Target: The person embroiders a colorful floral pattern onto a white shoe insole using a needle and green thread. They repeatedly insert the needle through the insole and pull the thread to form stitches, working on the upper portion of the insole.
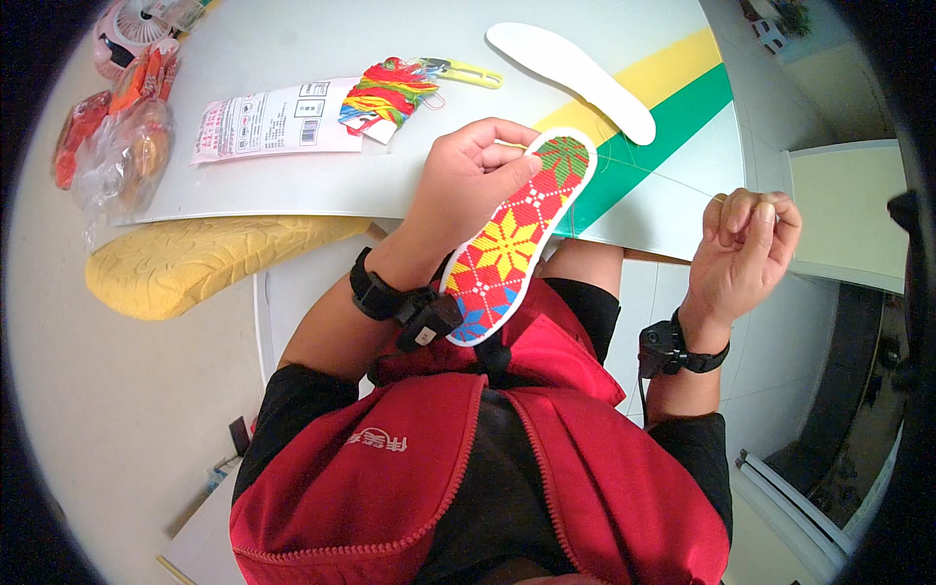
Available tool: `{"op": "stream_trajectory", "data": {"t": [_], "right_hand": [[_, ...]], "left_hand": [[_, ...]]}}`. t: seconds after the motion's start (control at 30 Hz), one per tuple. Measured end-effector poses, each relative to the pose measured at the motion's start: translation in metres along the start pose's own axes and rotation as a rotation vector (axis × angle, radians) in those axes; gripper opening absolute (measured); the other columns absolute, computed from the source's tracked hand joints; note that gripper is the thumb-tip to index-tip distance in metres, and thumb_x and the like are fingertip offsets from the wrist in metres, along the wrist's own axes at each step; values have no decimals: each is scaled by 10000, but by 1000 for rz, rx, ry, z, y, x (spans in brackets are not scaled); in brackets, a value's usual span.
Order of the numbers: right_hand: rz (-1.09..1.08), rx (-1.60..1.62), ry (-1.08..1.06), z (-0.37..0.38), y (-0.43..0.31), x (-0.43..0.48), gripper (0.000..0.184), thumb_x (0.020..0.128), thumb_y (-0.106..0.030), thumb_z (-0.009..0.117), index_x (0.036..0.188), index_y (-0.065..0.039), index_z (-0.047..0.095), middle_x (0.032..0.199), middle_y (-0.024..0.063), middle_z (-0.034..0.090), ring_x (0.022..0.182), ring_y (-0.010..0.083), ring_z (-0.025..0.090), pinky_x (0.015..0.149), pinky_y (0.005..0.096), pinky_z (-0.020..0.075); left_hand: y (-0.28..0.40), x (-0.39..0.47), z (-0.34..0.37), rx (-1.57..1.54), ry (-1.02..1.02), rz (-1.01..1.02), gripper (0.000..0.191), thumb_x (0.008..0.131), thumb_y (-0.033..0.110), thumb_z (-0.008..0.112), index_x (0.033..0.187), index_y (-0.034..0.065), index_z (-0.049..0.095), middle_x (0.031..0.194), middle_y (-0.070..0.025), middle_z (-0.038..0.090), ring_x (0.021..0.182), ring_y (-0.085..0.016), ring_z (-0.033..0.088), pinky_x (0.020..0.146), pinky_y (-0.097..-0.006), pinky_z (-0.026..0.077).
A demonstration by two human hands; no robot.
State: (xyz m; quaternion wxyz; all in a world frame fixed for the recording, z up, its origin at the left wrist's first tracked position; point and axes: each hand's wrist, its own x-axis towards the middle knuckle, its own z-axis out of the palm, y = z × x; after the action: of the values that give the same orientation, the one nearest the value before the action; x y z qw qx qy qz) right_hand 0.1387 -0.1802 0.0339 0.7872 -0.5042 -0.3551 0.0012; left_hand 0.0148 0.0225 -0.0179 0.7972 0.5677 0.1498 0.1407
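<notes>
My left hand (482,164) grips an embroidered insole (507,245) near its upper end, thumb on the stitched face. The insole has a white rim and red, yellow, green and blue cross-stitch motifs. From its green end a thin thread (658,175) runs taut to the right, up to my right hand (753,227), whose fingers are pinched together on it. Whether a needle is in those fingers cannot be told. On the table beyond lies a plain white insole (574,73). A bundle of coloured embroidery floss (387,95) rests on a printed packet (270,121), beside yellow-green thread snips (472,73).
The white table (270,44) has yellow and green stripes at the right. Plastic bags with red-orange packets (139,80) and a pink fan (128,33) stand at the left. A yellow-covered chair or stool (212,256) sits against the table's near edge.
</notes>
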Motion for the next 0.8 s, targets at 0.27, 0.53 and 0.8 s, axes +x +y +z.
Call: {"op": "stream_trajectory", "data": {"t": [0.27, 0.53, 0.8], "right_hand": [[-57, -709, -363, 40, -3, -8, 80, 762, 16, 673, 831, -3, 638, 841, 88, 567, 695, 156, 553, 590, 255, 451], [-32, -793, -398, 60, 8, -10, 91, 721, 27, 673, 797, -5, 635, 712, 103, 579, 647, 233, 578, 559, 304, 463], [-27, -806, -404, 58, 5, -10, 81, 712, 26, 672, 781, 0, 637, 707, 103, 583, 638, 227, 581, 563, 301, 466]], "left_hand": [[4, -4, 6, -8, -23, -27, 152, 848, 32, 634, 949, -29, 538, 804, -113, 692, 702, -82, 642, 591, -189, 503], [10, -12, 7, 145, -33, 53, 164, 835, 0, 640, 939, -2, 514, 811, -106, 673, 717, -97, 635, 632, -200, 507], [9, -13, 7, 81, -62, 40, 157, 841, -10, 629, 943, -3, 509, 822, -110, 674, 727, -98, 636, 639, -200, 508]]}}
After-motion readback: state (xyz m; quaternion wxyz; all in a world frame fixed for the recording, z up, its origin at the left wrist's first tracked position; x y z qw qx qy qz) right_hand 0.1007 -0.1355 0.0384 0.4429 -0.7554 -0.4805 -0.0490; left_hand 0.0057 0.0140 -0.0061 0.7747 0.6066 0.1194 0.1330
